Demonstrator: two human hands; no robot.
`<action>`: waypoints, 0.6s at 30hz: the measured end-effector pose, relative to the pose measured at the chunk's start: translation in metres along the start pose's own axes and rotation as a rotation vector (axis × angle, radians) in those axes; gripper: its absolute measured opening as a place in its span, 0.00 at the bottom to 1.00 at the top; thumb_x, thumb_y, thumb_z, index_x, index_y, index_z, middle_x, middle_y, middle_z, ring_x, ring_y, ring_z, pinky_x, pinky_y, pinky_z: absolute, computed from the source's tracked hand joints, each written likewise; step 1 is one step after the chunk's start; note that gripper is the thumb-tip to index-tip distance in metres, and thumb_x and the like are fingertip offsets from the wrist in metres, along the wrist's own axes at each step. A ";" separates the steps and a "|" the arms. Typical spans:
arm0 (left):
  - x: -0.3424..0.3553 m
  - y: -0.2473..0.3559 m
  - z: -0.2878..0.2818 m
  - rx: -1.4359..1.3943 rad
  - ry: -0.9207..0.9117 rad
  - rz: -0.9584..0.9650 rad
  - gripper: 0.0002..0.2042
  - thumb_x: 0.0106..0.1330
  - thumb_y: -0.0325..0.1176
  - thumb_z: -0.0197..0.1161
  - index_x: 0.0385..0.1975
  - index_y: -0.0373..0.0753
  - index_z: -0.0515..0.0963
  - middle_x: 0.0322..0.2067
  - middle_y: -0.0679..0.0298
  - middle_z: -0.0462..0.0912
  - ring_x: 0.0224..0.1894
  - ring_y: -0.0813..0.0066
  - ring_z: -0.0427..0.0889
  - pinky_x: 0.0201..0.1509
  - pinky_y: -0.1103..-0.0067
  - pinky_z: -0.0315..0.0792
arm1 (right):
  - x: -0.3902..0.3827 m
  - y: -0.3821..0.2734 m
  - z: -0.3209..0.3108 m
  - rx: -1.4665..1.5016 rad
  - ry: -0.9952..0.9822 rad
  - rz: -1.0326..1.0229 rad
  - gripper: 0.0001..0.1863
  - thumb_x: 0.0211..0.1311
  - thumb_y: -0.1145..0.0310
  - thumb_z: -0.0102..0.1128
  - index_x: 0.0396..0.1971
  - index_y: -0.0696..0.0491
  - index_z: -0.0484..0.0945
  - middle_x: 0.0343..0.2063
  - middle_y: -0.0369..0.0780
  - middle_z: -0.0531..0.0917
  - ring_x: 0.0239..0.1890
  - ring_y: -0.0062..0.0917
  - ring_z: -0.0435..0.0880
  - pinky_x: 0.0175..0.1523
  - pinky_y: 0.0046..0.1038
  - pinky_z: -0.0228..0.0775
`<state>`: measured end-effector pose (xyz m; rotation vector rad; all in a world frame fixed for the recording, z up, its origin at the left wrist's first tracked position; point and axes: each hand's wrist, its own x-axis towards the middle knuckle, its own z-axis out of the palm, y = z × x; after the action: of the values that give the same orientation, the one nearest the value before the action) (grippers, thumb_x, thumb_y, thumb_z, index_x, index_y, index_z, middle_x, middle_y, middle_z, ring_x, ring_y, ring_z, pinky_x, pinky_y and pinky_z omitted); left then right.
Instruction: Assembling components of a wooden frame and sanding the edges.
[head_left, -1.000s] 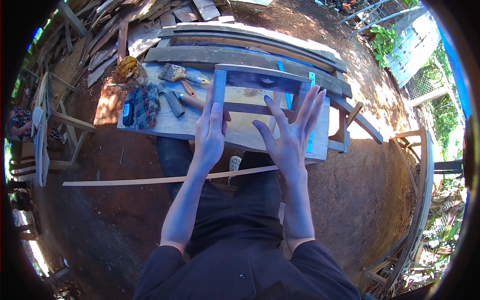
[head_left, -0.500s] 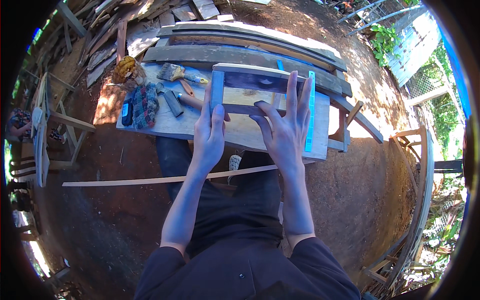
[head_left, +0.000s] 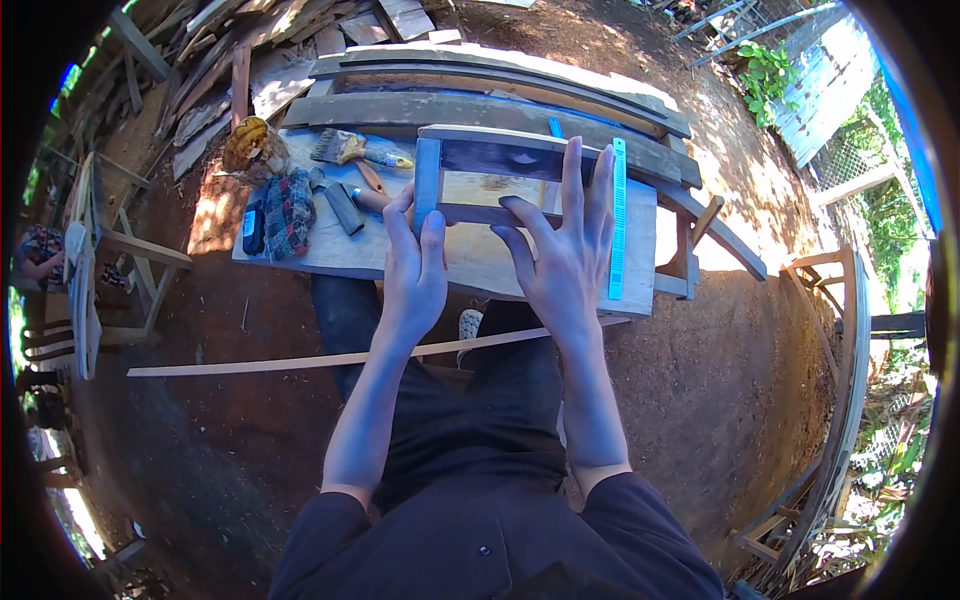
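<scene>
A small rectangular wooden frame, with dark inner faces and an open middle, is held up above the workbench between my two hands. My left hand grips its left end, the thumb lying along the near corner. At the right end my right hand braces the frame, with thumb and forefinger by the near rail and the other fingers stretched up along the end piece. Just beyond the right fingers lies a light-blue ruler on the bench.
The wooden workbench carries a paintbrush, a hammer, a plaid cloth and a black case. A thin wood strip crosses near my legs. Planks lie behind; scrap wood is piled at far left.
The frame and both hands have shifted very slightly to the left. The right fingers draw a little closer together, and the hold otherwise looks the same.
</scene>
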<state>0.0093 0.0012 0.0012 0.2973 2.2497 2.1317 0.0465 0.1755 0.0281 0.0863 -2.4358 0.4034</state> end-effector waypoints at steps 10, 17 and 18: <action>0.001 -0.003 -0.001 -0.007 -0.008 0.030 0.23 0.84 0.41 0.42 0.71 0.36 0.55 0.41 0.58 0.78 0.34 0.81 0.72 0.38 0.80 0.69 | 0.001 0.000 -0.001 0.007 0.000 0.002 0.09 0.61 0.58 0.72 0.39 0.41 0.89 0.80 0.43 0.51 0.81 0.51 0.38 0.76 0.49 0.46; 0.003 0.004 0.006 0.470 0.163 0.397 0.23 0.81 0.35 0.48 0.69 0.28 0.59 0.48 0.44 0.74 0.46 0.55 0.78 0.51 0.64 0.73 | 0.001 0.003 0.002 0.003 0.000 -0.003 0.09 0.61 0.57 0.72 0.40 0.41 0.88 0.80 0.44 0.50 0.81 0.51 0.37 0.74 0.51 0.47; 0.001 0.009 0.008 0.453 0.152 0.357 0.24 0.81 0.33 0.49 0.70 0.27 0.58 0.50 0.42 0.72 0.50 0.49 0.78 0.55 0.60 0.72 | 0.001 0.004 0.002 0.002 -0.011 -0.010 0.10 0.61 0.57 0.71 0.40 0.42 0.87 0.80 0.45 0.49 0.81 0.53 0.35 0.72 0.53 0.49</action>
<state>0.0110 0.0101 0.0101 0.6083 2.9531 1.7937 0.0442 0.1786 0.0265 0.1024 -2.4444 0.4023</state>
